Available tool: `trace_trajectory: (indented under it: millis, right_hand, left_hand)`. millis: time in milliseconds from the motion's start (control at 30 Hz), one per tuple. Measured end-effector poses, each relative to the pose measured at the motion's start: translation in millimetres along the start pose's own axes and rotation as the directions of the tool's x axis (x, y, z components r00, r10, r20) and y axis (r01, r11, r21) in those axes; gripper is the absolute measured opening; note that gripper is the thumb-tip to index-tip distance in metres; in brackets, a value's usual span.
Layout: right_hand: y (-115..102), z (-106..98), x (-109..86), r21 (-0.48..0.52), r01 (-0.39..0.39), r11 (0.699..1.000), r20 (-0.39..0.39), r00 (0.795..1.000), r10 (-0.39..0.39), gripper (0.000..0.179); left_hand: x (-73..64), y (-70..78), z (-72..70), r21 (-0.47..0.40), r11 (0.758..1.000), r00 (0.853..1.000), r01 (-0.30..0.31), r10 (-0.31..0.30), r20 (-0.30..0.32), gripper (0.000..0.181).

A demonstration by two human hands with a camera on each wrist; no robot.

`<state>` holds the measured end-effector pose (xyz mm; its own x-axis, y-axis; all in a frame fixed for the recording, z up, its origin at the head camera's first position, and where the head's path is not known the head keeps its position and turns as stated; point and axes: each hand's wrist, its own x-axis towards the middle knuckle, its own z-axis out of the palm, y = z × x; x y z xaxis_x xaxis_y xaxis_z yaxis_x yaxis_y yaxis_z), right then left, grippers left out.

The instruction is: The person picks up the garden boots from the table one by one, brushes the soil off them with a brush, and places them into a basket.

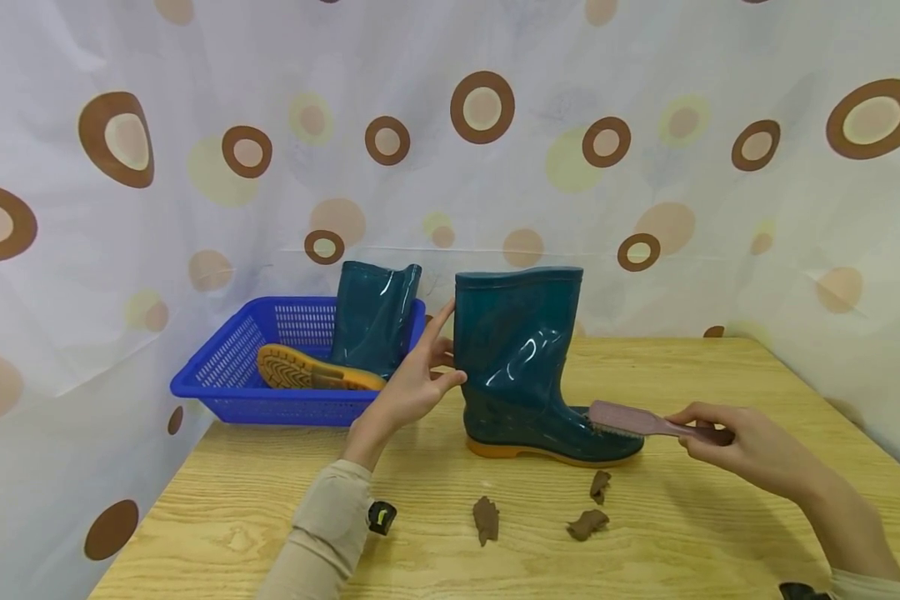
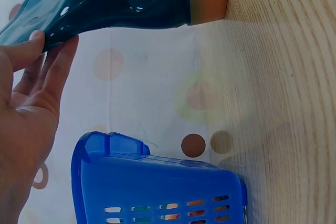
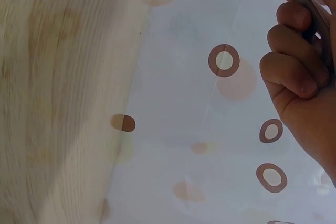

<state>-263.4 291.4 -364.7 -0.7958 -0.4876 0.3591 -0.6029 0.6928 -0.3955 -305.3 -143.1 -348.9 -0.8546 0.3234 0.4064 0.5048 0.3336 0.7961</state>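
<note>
Boot point(image 1: 517, 367) upright; toe point(image 1: 621, 447) rightward; brush point(image 1: 621, 417) near-level

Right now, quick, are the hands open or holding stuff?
Left hand: open, touching the back of the standing green boot.
Right hand: closed, holding the brush.

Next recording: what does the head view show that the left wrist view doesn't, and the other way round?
Only the head view: the right hand holding a brush at the foot of the boot, three brown lumps, and a second boot in plain sight; the left wrist view has just scraps of colour through the basket's slots.

Only the left wrist view: the left hand from its palm side.

Both: left hand touching the boot's shaft, basket, table and dotted backdrop.
</note>
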Motion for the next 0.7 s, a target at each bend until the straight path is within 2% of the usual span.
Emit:
trace_trajectory:
  millis: [267,533,700]
  right_hand:
    - [6,-5,-3.3,-0.041,-0.015,0.999,-0.014,1.000,0.015,0.020]
    - [-2,-2,-2.8,0.049,-0.009,0.999,-0.086,0.996,0.013,0.020]
    - [-6,5,2.1,0.046,0.000,0.999,-0.048,0.999,0.003,0.019]
  left_hand:
    - [-1.0,-0.5,0.7,0.003,1.000,1.000,0.001,-0.001,-0.008,0.095]
    - [-0.9,-0.2,-0.1,0.005,1.000,1.000,0.003,-0.003,-0.007,0.095]
    - [-1.0,0.0,-0.3,0.009,1.000,1.000,0.002,-0.002,-0.009,0.095]
